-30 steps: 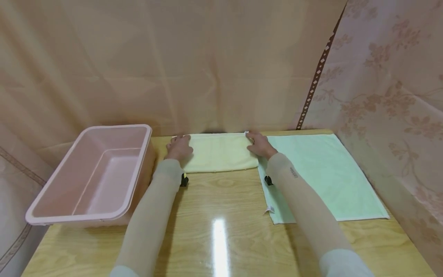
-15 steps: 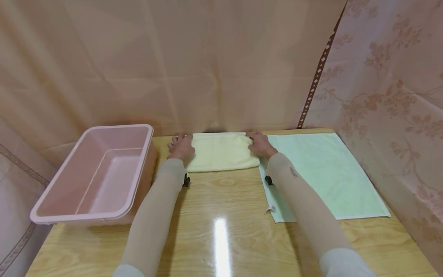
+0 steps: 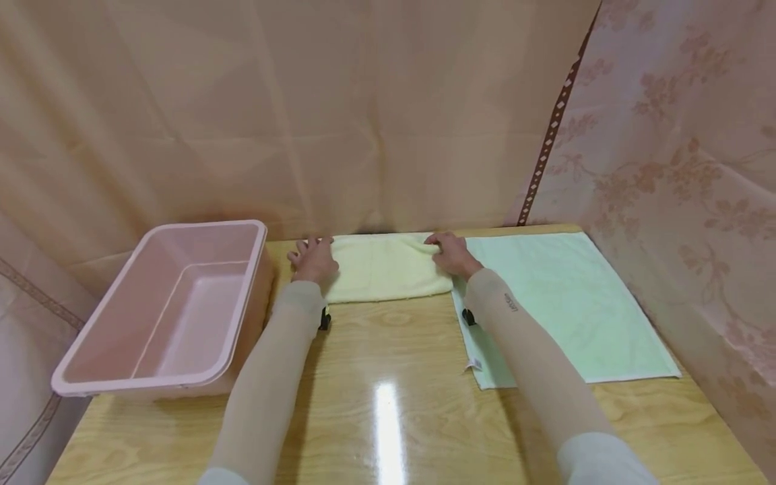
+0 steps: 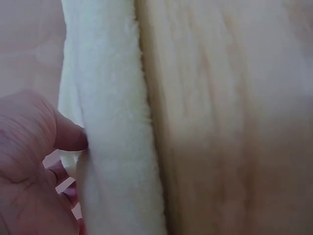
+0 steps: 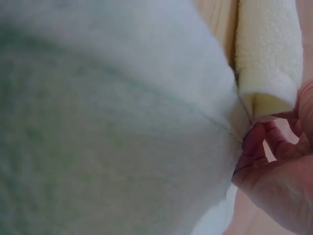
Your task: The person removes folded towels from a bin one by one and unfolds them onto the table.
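A pale yellow towel (image 3: 382,268), folded into a wide strip, lies at the back of the table. My left hand (image 3: 316,261) is at its left end, and in the left wrist view the thumb (image 4: 71,136) digs into the fold while the fingers are partly hidden behind. At the opposite end my right hand (image 3: 455,254) pinches the far corner, where a crease runs into the cloth. In the right wrist view the folded yellow end (image 5: 269,63) curls open beside the fingers. A mint green towel (image 3: 564,303) lies spread flat under my right forearm.
A pink plastic basin (image 3: 233,337) stands on the left of the wooden table (image 3: 339,404). Beige curtain (image 3: 376,121) hangs close behind the table's back edge, and a flowered one (image 3: 685,188) borders the right side. A small white tag (image 3: 474,364) sticks out from the green towel.
My right fingers have drawn up the yellow towel's far right corner, and a crease has formed there. My left hand has shifted only slightly.
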A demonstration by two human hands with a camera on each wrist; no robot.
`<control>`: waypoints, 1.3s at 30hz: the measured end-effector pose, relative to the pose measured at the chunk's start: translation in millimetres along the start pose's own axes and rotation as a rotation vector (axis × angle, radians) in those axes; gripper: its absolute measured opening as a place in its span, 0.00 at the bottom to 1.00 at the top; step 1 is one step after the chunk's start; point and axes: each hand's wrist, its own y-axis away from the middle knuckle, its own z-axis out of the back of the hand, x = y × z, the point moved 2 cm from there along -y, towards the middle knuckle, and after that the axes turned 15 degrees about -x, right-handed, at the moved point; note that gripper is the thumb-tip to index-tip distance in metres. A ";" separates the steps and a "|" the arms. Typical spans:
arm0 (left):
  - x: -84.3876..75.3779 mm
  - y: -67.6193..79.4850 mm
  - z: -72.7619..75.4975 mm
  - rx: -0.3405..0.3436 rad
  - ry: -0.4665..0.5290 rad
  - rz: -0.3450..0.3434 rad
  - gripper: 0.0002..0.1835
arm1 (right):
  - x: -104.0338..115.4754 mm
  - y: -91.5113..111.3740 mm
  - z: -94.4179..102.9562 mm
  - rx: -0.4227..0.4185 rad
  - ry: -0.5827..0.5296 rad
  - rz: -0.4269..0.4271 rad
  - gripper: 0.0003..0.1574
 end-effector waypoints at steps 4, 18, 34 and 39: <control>0.5 3.6 5.9 -0.053 -0.051 0.017 0.25 | 1.9 -0.6 -2.5 -0.022 -0.023 0.027 0.18; -0.3 12.4 15.3 -0.109 -0.139 -0.066 0.15 | 2.3 9.3 7.7 0.092 -0.113 0.000 0.15; -18.3 31.9 36.3 -0.195 0.058 -0.079 0.08 | 4.3 12.7 15.8 0.010 -0.137 0.025 0.08; -21.9 52.0 46.0 -0.143 0.067 -0.078 0.09 | 10.4 16.9 24.7 -0.021 -0.186 0.001 0.12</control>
